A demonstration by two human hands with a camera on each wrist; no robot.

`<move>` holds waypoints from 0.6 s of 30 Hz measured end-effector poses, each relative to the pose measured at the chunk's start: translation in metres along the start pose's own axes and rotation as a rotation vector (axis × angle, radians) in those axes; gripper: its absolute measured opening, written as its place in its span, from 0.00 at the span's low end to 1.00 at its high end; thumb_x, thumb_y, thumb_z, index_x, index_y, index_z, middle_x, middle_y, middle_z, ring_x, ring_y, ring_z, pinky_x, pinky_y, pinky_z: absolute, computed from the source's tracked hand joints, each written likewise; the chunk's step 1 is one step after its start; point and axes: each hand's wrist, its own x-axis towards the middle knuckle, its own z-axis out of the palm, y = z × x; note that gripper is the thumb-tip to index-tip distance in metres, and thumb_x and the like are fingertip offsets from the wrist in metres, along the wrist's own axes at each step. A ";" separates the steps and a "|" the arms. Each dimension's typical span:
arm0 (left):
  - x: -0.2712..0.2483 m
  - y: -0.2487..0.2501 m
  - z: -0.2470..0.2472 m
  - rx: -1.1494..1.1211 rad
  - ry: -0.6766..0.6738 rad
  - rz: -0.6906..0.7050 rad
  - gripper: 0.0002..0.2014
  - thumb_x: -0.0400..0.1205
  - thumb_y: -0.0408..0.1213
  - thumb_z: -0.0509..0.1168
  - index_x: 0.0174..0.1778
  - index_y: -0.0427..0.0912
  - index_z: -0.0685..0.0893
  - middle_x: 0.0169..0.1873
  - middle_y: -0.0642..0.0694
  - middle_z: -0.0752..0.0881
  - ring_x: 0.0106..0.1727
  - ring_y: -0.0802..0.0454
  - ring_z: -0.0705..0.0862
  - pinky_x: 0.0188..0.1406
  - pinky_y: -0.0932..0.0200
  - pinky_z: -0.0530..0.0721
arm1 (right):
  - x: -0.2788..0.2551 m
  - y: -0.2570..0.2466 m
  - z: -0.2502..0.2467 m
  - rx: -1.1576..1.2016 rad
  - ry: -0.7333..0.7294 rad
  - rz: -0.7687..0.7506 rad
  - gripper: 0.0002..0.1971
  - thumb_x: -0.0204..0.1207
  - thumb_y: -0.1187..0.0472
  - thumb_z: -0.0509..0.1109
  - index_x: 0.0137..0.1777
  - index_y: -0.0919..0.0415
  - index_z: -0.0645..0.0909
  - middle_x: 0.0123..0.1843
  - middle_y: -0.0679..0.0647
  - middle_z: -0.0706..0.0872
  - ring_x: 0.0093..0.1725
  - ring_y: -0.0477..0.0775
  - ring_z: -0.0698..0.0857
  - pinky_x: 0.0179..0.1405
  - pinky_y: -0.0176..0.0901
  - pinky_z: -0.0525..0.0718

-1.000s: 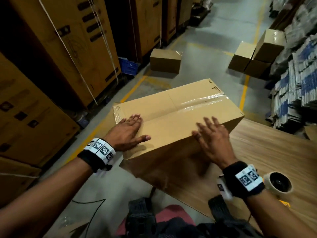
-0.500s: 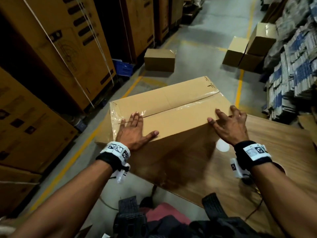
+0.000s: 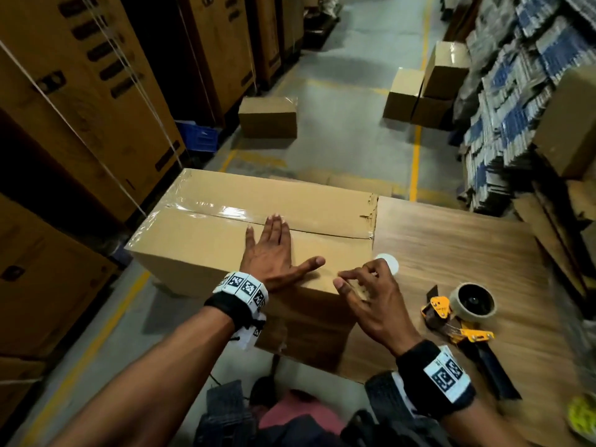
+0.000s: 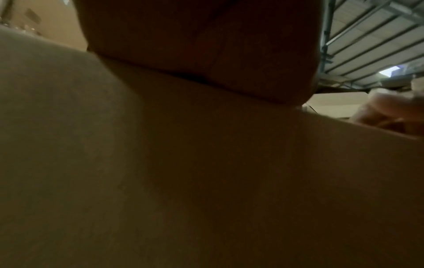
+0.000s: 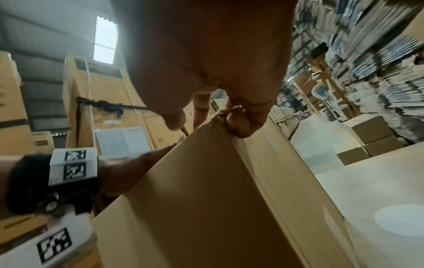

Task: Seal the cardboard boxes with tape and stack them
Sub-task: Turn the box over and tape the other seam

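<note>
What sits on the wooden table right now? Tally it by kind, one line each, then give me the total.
Taped brown cardboard box: 1
Yellow-and-black tape dispenser with its tape roll: 1
Flat white round disc: 1
Blurred yellow-green thing at the near right edge, too unclear to name: 1
Total: 4

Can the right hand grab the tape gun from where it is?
Probably yes. The right hand is at the box's near corner, and the tape gun lies just beside it on the table, nothing between.
</note>
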 end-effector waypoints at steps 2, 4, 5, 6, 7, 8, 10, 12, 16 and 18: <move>-0.001 0.001 0.002 0.047 -0.004 0.039 0.68 0.67 0.91 0.28 0.92 0.39 0.37 0.91 0.43 0.33 0.91 0.48 0.32 0.88 0.30 0.36 | -0.005 -0.001 -0.013 0.087 -0.038 0.002 0.16 0.81 0.37 0.71 0.50 0.48 0.91 0.49 0.46 0.77 0.48 0.41 0.82 0.43 0.28 0.76; -0.003 -0.002 0.002 0.084 -0.013 0.110 0.66 0.67 0.90 0.28 0.92 0.42 0.35 0.90 0.43 0.32 0.91 0.47 0.32 0.89 0.30 0.36 | -0.005 0.003 -0.029 0.096 -0.023 -0.015 0.14 0.81 0.39 0.70 0.45 0.46 0.89 0.46 0.45 0.80 0.46 0.42 0.83 0.41 0.31 0.75; -0.004 -0.004 0.002 0.103 -0.021 0.163 0.65 0.68 0.90 0.28 0.92 0.44 0.34 0.90 0.43 0.31 0.91 0.47 0.31 0.89 0.31 0.35 | -0.003 0.008 -0.036 0.052 0.036 -0.019 0.14 0.82 0.39 0.70 0.45 0.46 0.89 0.47 0.45 0.81 0.47 0.43 0.83 0.42 0.35 0.77; -0.005 -0.006 0.001 0.124 -0.029 0.227 0.62 0.69 0.89 0.29 0.92 0.47 0.33 0.89 0.42 0.30 0.91 0.47 0.30 0.89 0.33 0.35 | 0.001 0.014 -0.044 0.002 0.108 -0.014 0.14 0.82 0.40 0.70 0.46 0.48 0.89 0.48 0.45 0.82 0.50 0.47 0.83 0.45 0.40 0.79; -0.005 -0.009 0.000 0.149 -0.033 0.297 0.60 0.71 0.88 0.31 0.91 0.49 0.31 0.89 0.42 0.30 0.90 0.47 0.29 0.90 0.35 0.35 | 0.007 0.020 -0.052 -0.036 0.172 0.001 0.14 0.82 0.40 0.70 0.48 0.49 0.89 0.50 0.45 0.83 0.53 0.50 0.83 0.48 0.45 0.80; -0.003 -0.013 -0.002 0.176 -0.035 0.368 0.58 0.73 0.88 0.33 0.91 0.51 0.30 0.89 0.42 0.29 0.90 0.46 0.29 0.90 0.36 0.35 | 0.013 0.026 -0.058 -0.054 0.220 0.015 0.14 0.82 0.41 0.70 0.49 0.49 0.89 0.52 0.46 0.83 0.56 0.52 0.82 0.51 0.49 0.81; 0.000 -0.019 -0.005 0.222 -0.041 0.489 0.56 0.76 0.86 0.37 0.91 0.53 0.30 0.89 0.43 0.29 0.90 0.47 0.29 0.90 0.38 0.36 | 0.026 0.039 -0.068 -0.071 0.233 0.036 0.12 0.83 0.42 0.71 0.55 0.47 0.90 0.60 0.48 0.84 0.64 0.54 0.80 0.58 0.53 0.82; 0.002 -0.024 -0.008 0.241 -0.027 0.576 0.55 0.78 0.85 0.41 0.91 0.53 0.31 0.90 0.44 0.31 0.90 0.49 0.29 0.91 0.41 0.35 | 0.041 0.051 -0.070 -0.110 0.166 0.062 0.15 0.83 0.42 0.71 0.65 0.45 0.87 0.71 0.53 0.81 0.74 0.58 0.76 0.70 0.49 0.75; -0.005 -0.019 -0.011 0.281 0.006 0.653 0.55 0.78 0.85 0.40 0.92 0.52 0.36 0.91 0.50 0.34 0.91 0.53 0.31 0.90 0.42 0.33 | 0.066 0.067 -0.068 -0.136 -0.067 0.127 0.29 0.83 0.42 0.71 0.83 0.48 0.74 0.85 0.59 0.70 0.86 0.58 0.65 0.80 0.45 0.62; -0.015 -0.004 -0.014 0.238 -0.044 0.568 0.56 0.77 0.85 0.39 0.93 0.50 0.36 0.91 0.50 0.34 0.91 0.52 0.31 0.91 0.39 0.37 | 0.071 0.071 -0.064 -0.069 -0.110 0.151 0.32 0.82 0.43 0.73 0.84 0.49 0.73 0.81 0.56 0.76 0.81 0.55 0.72 0.76 0.39 0.67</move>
